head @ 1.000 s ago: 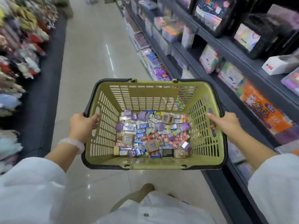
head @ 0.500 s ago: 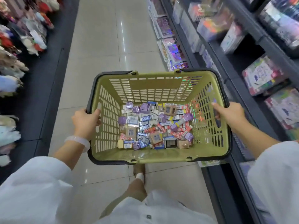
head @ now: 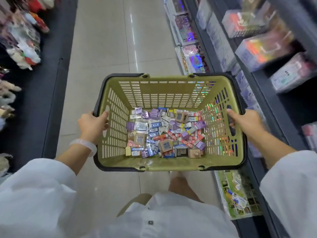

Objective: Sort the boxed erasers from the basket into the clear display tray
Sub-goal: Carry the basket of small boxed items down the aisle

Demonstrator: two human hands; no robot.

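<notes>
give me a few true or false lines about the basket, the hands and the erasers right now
1. Both hands grip the olive green plastic basket by its side walls. True: the left hand and right hand each hold a side.
2. The basket is empty. False: small boxed erasers cover its bottom.
3. The basket stands on the floor. False: it is held up above the pale tiled floor.
4. A pale bangle sits on the left wrist. True.
5. The right hand pinches an eraser. False: it holds only the basket.
</notes>
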